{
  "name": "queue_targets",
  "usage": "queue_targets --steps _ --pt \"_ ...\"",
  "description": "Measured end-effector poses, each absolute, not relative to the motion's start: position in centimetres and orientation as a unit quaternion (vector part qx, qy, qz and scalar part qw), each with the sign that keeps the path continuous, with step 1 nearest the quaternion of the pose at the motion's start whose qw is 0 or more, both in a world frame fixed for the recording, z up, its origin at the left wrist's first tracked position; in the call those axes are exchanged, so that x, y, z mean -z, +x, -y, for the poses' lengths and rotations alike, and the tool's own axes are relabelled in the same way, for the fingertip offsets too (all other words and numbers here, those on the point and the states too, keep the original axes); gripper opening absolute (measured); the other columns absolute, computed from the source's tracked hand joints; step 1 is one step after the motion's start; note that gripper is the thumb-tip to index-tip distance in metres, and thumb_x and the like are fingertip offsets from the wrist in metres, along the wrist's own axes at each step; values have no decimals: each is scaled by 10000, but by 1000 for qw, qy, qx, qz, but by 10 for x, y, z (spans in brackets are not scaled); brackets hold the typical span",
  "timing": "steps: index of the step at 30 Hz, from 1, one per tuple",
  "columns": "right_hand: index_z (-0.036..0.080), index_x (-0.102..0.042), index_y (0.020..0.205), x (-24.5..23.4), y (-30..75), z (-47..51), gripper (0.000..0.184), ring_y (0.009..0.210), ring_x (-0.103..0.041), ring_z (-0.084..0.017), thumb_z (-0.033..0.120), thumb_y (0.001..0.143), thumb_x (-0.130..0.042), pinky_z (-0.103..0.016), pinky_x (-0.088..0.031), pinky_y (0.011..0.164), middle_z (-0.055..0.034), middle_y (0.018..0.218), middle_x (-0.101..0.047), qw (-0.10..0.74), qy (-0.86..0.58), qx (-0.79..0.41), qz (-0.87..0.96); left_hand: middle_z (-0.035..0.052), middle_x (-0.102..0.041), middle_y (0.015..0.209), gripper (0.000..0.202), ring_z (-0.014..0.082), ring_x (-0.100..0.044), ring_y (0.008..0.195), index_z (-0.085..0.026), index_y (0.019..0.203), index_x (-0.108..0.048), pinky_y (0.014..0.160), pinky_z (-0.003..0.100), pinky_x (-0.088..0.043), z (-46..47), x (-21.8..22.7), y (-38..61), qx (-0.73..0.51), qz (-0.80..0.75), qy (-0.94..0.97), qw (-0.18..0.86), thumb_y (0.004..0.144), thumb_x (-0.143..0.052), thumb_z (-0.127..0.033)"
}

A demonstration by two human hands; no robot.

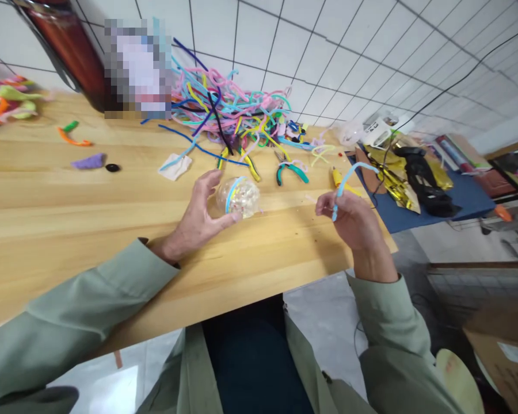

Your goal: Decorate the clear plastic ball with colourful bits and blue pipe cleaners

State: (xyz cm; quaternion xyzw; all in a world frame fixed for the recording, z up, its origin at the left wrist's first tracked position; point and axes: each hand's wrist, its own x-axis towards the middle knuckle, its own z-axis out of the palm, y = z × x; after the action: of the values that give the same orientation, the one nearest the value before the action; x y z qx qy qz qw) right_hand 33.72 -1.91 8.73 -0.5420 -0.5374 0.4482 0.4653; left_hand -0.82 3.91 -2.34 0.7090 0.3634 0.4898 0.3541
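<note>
My left hand (198, 215) rests on the wooden table (69, 230) and curls round a clear plastic ball (238, 197) filled with small bits, with a blue pipe cleaner strip across it. My right hand (349, 221) is pinched shut on a light blue pipe cleaner (349, 178) that arches up and to the right above the table's right edge. Both sleeves are pale green.
A tangled heap of coloured pipe cleaners (233, 109) lies at the back. Teal-handled pliers (290, 170) sit just beyond the ball. A white scrap (175, 167), a purple piece (89, 162) and a black button (111, 168) lie left. A blue mat (457, 198) holds gold foil and black material.
</note>
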Motion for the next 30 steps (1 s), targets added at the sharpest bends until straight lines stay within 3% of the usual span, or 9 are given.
queue_targets --steps 4,8,13,21,25,30 --pt "258 -775 910 -60 313 19 270 1165 -738 -300 522 861 -801 -474 -624 970 -94 1207 -817 441 -547 -471 533 185 -333 1742 1067 394 -329 1655 -259 1663 -287 1383 602 -283 -37 21 -8 -435 -336 757 355 835 -896 -544" --pt "290 -805 1092 -51 282 0 259 1392 -654 -306 499 964 -719 -510 -579 1107 -66 1414 -762 398 -515 -458 605 202 -372 1723 958 388 -363 1643 -232 1666 -282 1376 606 -305 -38 18 -6 -421 -313 784 332 887 -829 -341" --pt "326 -845 1102 -50 262 -27 263 1334 -683 -315 490 902 -794 -492 -552 1132 -23 1300 -797 413 -476 -523 573 188 -513 1611 805 373 -491 1549 -237 1611 -373 1315 604 -417 -42 18 4 -439 -305 792 296 930 -785 -358" --pt "315 -859 1009 -36 259 -42 341 1119 -743 -289 541 758 -911 -486 -576 1055 -32 1114 -837 437 -501 -566 487 185 -513 1569 829 372 -528 1502 -257 1605 -348 1276 616 -455 -45 23 22 -471 -347 754 299 933 -800 -433" --pt "305 -854 1009 -30 263 -43 364 1091 -754 -282 575 770 -906 -492 -574 1060 -34 1096 -837 443 -507 -559 485 209 -433 1635 1027 419 -426 1583 -262 1644 -275 1309 654 -404 -48 27 24 -462 -317 779 281 837 -897 -395" --pt "331 -852 1034 -26 267 -44 298 1190 -736 -304 553 836 -867 -534 -537 1137 -25 1186 -821 445 -505 -524 522 209 -453 1633 984 387 -474 1562 -253 1647 -246 1303 621 -433 -47 23 22 -455 -327 788 255 856 -830 -288"
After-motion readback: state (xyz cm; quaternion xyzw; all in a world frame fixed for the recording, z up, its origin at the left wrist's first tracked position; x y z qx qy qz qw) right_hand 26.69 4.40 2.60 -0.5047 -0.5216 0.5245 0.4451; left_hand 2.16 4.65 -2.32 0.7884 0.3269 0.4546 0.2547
